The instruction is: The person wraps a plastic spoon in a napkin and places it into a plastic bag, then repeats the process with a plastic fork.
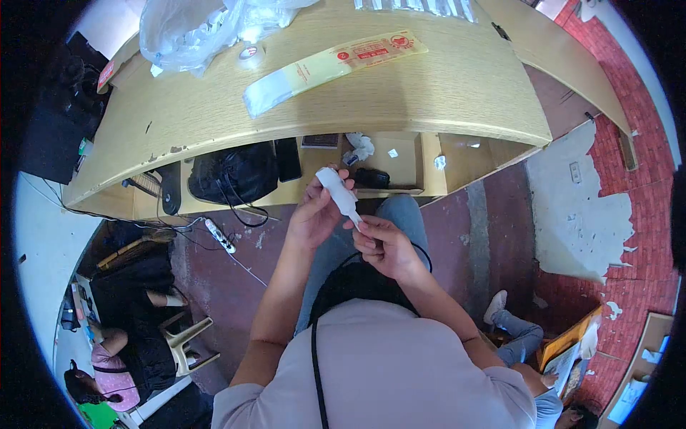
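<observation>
Above my lap, both hands hold a white wrapped piece (336, 191), rounded and wide at its upper end and narrow at its lower end. It looks like folded paper or tissue, but I cannot make out what is inside. The fingers of my left hand (312, 218) wrap round the wide part from the left side. My right hand (384, 245) pinches the narrow tail between thumb and fingers. The piece slants down to the right, in front of the desk's open shelf.
On the desk (471, 93) lie a yellow printed packet (357, 61), a tape roll (250, 56), a clear plastic bag (187, 36) and several packets. A black bag (236, 175) and crumpled tissue (361, 148) fill the shelf below. People sit at lower left and right.
</observation>
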Tool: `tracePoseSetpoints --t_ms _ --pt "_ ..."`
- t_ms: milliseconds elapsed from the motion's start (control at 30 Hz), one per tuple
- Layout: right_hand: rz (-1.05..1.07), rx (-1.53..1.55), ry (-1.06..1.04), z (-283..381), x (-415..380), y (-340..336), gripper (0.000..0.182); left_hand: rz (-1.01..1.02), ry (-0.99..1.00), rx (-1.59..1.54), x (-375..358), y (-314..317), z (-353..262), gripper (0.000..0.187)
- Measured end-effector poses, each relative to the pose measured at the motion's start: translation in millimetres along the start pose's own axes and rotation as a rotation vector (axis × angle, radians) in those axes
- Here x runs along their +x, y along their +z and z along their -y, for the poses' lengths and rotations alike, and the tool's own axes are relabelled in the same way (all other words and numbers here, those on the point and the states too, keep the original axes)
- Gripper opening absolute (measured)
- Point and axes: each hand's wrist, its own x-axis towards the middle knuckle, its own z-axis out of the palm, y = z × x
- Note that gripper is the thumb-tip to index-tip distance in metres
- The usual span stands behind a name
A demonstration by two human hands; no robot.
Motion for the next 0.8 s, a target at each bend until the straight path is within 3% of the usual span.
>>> tracePoseSetpoints --t_ms 167,433,500,567,600,667,700,800 --pt "0.144 0.162 0.059 -0.3 1.4 -0.9 0.024 -0.003 0.002 0.069 1.7 4.5 -3.3 0.044" --pt "0.165 0.224 0.079 -3.6 1.7 -2.4 0.028 -0.016 0.033 0.147 4.0 3.0 -3.1 0.038" --pt "0.138 0.181 0.053 -2.0 -0.2 4.9 0.027 -0.166 0.043 0.221 4.8 6.9 -4.2 0.031" --pt "-0.115 -0.206 -0.111 0.0 -1.3 14.9 0.026 -0.213 0.091 0.389 7.6 13.4 -6.1 0.029" --pt "-0.114 -0.206 -0.111 -3.3 0.9 14.3 0.026 -0.259 0.138 0.557 8.9 16.9 -6.6 0.027" --pt "-0.343 -0.925 -0.519 -11.5 4.8 11.2 0.020 -0.364 0.119 0.635 11.9 25.3 -6.1 0.027" --pt "-0.344 -0.925 -0.519 -12.0 5.1 12.2 0.020 -0.468 0.099 0.712 12.9 27.8 -4.7 0.028" --pt "-0.381 -1.040 -0.501 -10.4 4.9 17.1 0.018 -0.468 0.096 0.805 10.8 29.2 1.2 0.028"
